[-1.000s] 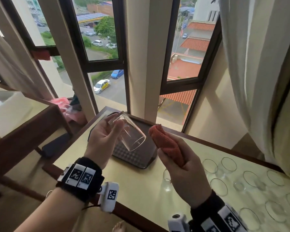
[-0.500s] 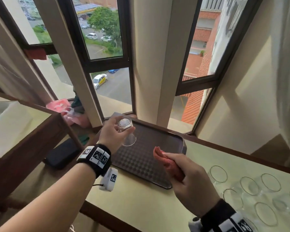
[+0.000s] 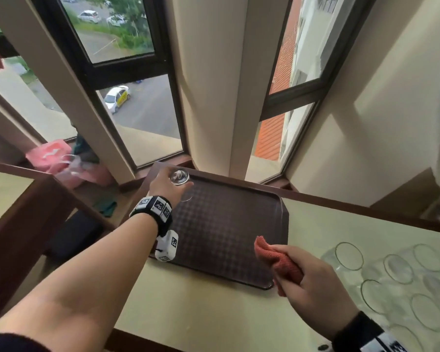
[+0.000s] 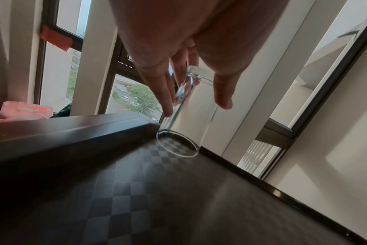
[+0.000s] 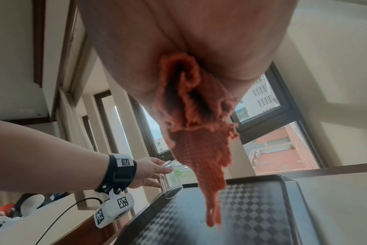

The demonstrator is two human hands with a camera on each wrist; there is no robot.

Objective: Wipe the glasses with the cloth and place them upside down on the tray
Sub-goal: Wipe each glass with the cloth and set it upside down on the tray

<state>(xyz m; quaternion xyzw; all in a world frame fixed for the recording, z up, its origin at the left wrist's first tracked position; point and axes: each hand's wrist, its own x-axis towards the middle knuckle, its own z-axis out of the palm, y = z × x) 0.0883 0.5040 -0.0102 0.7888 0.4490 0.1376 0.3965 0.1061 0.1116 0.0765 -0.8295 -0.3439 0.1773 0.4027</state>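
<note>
My left hand [image 3: 166,185] grips a clear glass [image 3: 180,182] near its base, fingers curled round it, mouth pointing down and tilted a little. From the left wrist view the glass [image 4: 186,116] hangs just above the checkered floor of the tray [image 4: 178,199], its rim close to the surface at the far left corner; whether the rim touches I cannot tell. My right hand [image 3: 315,288] is closed tight on the red-orange cloth [image 3: 277,260], bunched in my fist, over the near right corner of the dark brown tray [image 3: 229,229]. In the right wrist view the cloth [image 5: 199,140] dangles from my palm, its loose end hanging above the tray [image 5: 251,215], and my left hand [image 5: 149,172] shows beyond with the glass [image 5: 171,182]. The tray sits on a pale table [image 3: 188,301] against the window [image 3: 137,105]. To the right, well apart from the tray, a cluster of other glasses [image 3: 396,280] stands mouth up on the table
</note>
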